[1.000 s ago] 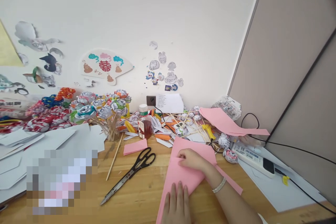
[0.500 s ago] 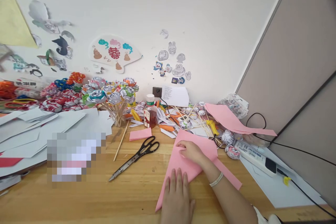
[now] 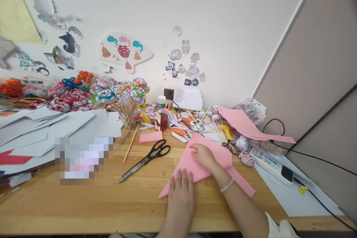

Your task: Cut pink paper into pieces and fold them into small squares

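A folded sheet of pink paper [image 3: 206, 148] lies on the wooden table, its sharp tip pointing to the lower left. My left hand [image 3: 181, 189] rests flat on its lower edge, fingers stretched out. On the upper part of the same sheet lies my right hand [image 3: 203, 156], fingers loosely bent and slightly apart, gripping nothing that I can see. A strip of the pink paper [image 3: 242, 182] sticks out past my right wrist. Left of the sheet are black-handled scissors [image 3: 147, 160], touched by neither hand. A small pink paper piece [image 3: 151, 137] sits behind them.
Paper flowers on sticks [image 3: 125, 96], a bottle [image 3: 161, 113] and a heap of paper scraps line the wall. White sheets [image 3: 75, 126] cover the left side. A wooden stick [image 3: 131, 143] lies near the scissors. A power strip [image 3: 270, 163] with cable is at right.
The pink sheet has turned a little, its lower tip swinging left and up. My left hand has shifted slightly left and away with it. My right hand keeps its place on the sheet.
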`<state>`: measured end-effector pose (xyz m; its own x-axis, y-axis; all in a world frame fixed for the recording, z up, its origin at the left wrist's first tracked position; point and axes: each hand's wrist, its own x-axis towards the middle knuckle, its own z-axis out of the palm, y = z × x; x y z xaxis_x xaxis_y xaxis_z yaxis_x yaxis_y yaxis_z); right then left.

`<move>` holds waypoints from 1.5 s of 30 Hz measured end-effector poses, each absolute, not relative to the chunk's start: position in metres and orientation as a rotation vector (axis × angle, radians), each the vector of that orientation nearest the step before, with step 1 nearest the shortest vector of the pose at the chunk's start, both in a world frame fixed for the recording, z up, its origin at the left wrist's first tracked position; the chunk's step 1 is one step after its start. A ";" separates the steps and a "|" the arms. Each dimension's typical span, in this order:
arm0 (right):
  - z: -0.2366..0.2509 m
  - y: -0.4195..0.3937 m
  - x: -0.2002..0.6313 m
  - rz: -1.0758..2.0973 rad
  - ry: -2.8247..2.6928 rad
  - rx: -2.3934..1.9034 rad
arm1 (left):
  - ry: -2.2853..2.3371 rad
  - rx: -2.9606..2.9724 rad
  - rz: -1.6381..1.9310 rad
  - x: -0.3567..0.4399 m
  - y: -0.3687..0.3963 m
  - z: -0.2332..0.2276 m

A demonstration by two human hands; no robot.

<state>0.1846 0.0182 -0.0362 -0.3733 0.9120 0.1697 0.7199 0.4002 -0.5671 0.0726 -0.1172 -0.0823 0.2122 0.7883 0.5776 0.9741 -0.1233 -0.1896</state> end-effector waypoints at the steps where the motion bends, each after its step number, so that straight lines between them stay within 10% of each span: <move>1: -0.036 0.018 0.184 0.551 -2.212 -1.397 | -1.642 -1.966 -0.456 0.074 -0.120 -0.082; 45: -0.039 0.018 0.183 0.563 -2.207 -1.415 | -1.978 -2.024 -0.475 0.078 -0.162 -0.074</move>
